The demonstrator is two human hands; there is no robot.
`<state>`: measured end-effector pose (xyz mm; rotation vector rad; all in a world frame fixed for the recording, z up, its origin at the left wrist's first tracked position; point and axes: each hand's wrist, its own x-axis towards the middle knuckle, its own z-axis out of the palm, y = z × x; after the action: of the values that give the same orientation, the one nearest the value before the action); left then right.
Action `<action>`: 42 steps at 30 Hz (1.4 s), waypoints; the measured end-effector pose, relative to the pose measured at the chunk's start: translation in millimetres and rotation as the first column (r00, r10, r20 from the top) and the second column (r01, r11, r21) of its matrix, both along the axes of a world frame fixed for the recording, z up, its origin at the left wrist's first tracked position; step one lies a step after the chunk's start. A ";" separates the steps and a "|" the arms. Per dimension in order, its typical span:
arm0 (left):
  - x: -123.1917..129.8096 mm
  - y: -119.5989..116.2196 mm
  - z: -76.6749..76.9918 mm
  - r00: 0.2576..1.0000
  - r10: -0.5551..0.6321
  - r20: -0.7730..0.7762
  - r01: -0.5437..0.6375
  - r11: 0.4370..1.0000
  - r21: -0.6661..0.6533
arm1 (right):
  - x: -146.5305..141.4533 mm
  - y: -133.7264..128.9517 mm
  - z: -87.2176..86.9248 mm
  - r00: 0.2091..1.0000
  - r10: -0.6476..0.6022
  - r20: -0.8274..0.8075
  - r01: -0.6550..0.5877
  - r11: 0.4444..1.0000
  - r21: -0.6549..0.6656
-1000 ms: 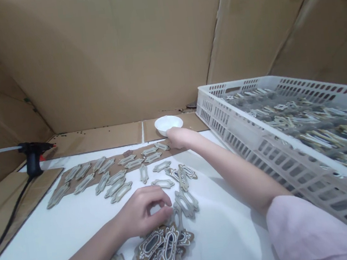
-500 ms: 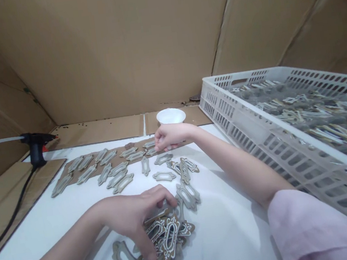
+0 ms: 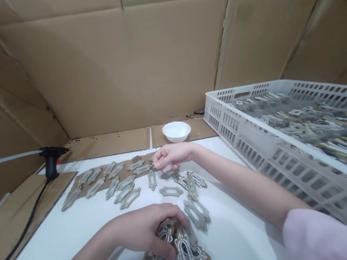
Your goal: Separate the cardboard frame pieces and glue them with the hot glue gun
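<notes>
My left hand (image 3: 150, 229) curves over a heap of small ornamental oval frames (image 3: 186, 253), thumb and fingers closed around some brown ones with white scrollwork. My right hand (image 3: 172, 155) is closed in a pinch at the right end of the cardboard strip (image 3: 80, 191); what it holds, if anything, is hidden. Plain grey frames (image 3: 130, 197) lie in loose rows on and in front of that strip. One grey frame is partly covered by the right hand. Between the hands lie more grey frames (image 3: 171, 191) and a few patterned ones (image 3: 199, 180).
A white bowl (image 3: 177, 133) stands at the back. At right a white plastic crate (image 3: 240, 134) holds many frames in rows. A black glue gun (image 3: 51, 164) with a cable stands at left on cardboard. Cardboard walls (image 3: 121, 69) enclose the white table.
The view has tilted up, so things sit lower. My left hand's fingers have drawn closer together around pieces in the heap. My right hand has shifted slightly off the strip toward me.
</notes>
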<state>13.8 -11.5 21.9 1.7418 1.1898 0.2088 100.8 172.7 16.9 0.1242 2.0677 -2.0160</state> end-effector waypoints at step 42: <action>-18.4 9.7 -32.9 0.699 0.291 0.653 -0.080 0.940 -0.333 | -7.5 -2.2 -9.7 0.989 -0.135 -0.056 0.131 0.989 -0.072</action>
<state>-4.6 -1.8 -11.0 1.1091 0.7690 0.7240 93.3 170.6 7.1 0.1952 2.0750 -2.1916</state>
